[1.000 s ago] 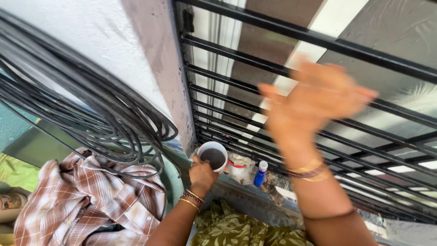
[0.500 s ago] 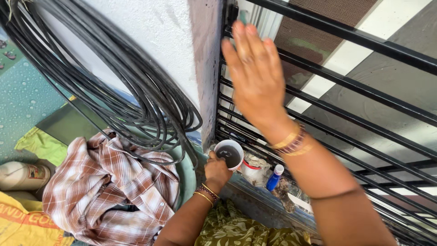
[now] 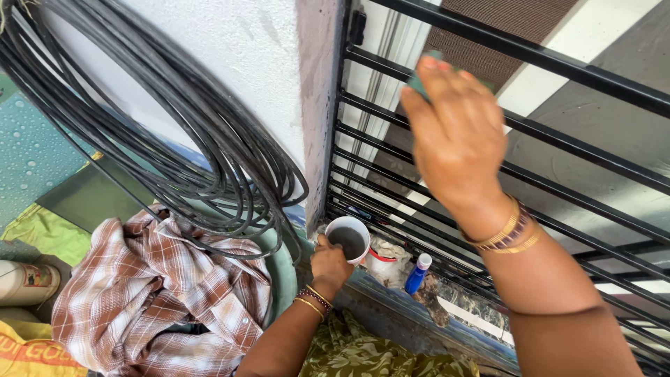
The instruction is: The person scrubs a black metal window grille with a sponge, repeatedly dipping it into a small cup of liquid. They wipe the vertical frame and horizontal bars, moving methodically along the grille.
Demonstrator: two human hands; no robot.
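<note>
While the black window grille (image 3: 558, 174) fills the right side w/ its bars running across, long axis sideways and slanting down to the right, a white wall (image 3: 230, 63) stands to its left, carrying a big coil of black cable (image 3: 160, 132). Below the coil lies a checked brown-and-white cloth (image 3: 160, 300), draped over a green rim. Right hand (image 3: 457, 143) is up at the grille, back toward the camera, fingers (image 3: 447, 84) together and pressed on a small green pad (image 3: 419, 82) against an upper bar; pad mostly hidden, just an edge showing past the fingertips. Left hand (image 3: 329, 265) sits well below, near the sill (image 3: 391, 307), fingers clamped round the rim of a white cup (image 3: 347, 239) holding dark liquid, cup upright. So right hand is the one at the bars; cup lies down and to its left. Just beside the cup: a small white tub w/ red trim (image 3: 380, 262) and a little blue bottle (image 3: 417, 274), both on the sill at the grille's foot.
</note>
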